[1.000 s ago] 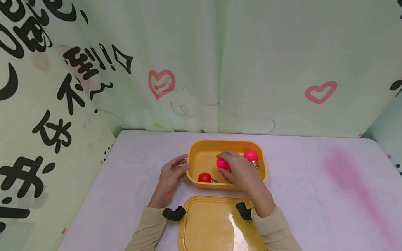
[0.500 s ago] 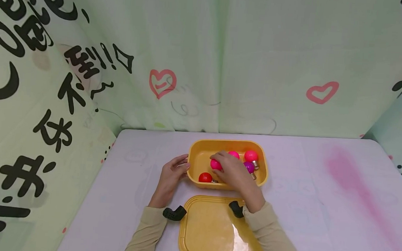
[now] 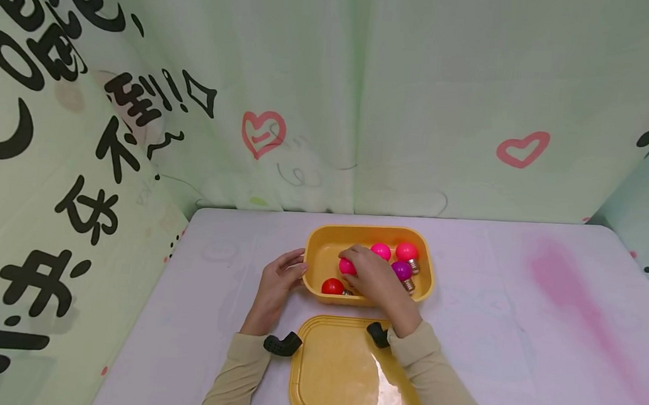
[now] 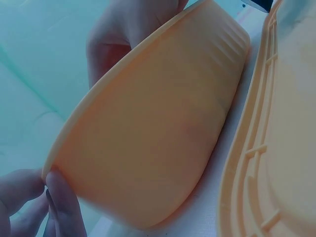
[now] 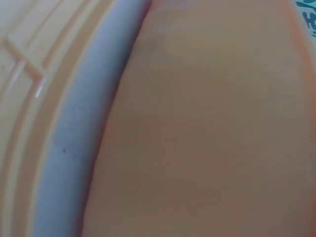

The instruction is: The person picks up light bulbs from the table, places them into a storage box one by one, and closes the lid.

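Observation:
A yellow plastic box (image 3: 322, 239) stands on the table with several toy light bulbs inside. My left hand (image 3: 276, 290) touches its left end with fairly straight fingertips; in the left wrist view the fingers (image 4: 64, 202) meet the rim from outside. My right hand (image 3: 376, 276) reaches into the box and pinches a pink light bulb (image 3: 347, 266), whose base is hidden. Nearby lie a red bulb (image 3: 332, 286) at front left, a purple bulb (image 3: 401, 270), a pink bulb (image 3: 381, 250) and a pinkish-red bulb (image 3: 407, 251). The right wrist view shows the box's outer wall (image 5: 197, 123), with no fingers.
A flat yellow lid (image 3: 346, 380) lies in front of the box, under the right forearm. The white tabletop (image 3: 497, 315) has a pink smear at right. Printed curtains (image 3: 433, 109) rise behind and at the left.
My right hand has shifted left within the box, still pinching a pink bulb. The purple bulb and another pink bulb have come into sight behind it. The left hand stays at the rim.

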{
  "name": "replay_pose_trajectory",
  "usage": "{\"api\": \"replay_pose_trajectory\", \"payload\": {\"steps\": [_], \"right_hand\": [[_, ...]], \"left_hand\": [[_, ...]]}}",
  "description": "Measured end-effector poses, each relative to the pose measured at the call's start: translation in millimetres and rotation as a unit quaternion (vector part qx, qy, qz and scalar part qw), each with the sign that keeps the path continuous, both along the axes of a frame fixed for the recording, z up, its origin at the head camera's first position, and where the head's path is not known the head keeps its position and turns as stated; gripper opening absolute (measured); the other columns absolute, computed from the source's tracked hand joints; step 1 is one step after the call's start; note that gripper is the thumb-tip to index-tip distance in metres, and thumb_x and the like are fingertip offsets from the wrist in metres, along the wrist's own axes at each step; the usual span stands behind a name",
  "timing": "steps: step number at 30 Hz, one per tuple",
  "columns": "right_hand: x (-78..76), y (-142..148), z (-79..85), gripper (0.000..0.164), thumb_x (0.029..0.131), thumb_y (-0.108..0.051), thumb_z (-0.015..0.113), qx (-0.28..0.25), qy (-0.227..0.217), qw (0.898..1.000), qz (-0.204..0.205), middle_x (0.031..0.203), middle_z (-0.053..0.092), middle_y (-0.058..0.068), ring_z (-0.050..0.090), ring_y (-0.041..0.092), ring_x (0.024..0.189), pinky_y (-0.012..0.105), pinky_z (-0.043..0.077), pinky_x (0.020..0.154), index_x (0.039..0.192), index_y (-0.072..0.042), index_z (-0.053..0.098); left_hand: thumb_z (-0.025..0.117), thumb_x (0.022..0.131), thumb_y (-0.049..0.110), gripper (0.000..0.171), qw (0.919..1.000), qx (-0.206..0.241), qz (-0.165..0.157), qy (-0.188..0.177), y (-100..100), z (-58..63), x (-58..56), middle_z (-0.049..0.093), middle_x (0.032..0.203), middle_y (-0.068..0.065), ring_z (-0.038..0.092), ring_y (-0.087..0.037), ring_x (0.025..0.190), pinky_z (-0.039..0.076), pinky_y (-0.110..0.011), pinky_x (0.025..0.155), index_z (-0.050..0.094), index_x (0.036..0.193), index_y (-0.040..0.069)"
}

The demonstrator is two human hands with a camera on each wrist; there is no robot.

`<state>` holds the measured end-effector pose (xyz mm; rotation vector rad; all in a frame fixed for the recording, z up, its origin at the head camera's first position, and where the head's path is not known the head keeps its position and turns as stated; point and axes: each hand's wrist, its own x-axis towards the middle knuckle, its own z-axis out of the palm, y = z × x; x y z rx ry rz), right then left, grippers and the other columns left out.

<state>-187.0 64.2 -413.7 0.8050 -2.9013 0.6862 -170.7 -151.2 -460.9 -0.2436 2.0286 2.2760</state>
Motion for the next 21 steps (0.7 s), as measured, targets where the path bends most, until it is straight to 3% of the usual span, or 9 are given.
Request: {"api": "replay_pose_trajectory", "payload": {"steps": [7,21], "right_hand": [[-0.4,0.6,-4.1,0.041,0.084,-0.015,0.08,0.005,0.01,1.0,0.004,0.113,0.066,0.014,0.063,0.03,0.107,0.041,0.054,0.095,0.119,0.0,0.067],[-1.6,0.2,-2.7,0.045,0.085,-0.016,0.079,0.009,-0.01,1.0,0.001,0.122,0.063,0.015,0.06,0.031,0.114,0.042,0.052,0.098,0.125,-0.001,0.065]], "left_hand": [[0.066,0.095,0.012,0.039,1.0,0.0,-0.001,0.0,0.7,-0.5,-0.3,0.058,0.128,-0.014,0.063,-0.023,0.106,0.058,-0.025,0.081,0.06,0.134,0.008],[0.066,0.095,0.012,0.039,1.0,-0.007,0.004,-0.004,0.9,1.1,-0.4,0.059,0.129,-0.014,0.063,-0.024,0.107,0.058,-0.025,0.081,0.06,0.134,0.009]]}}
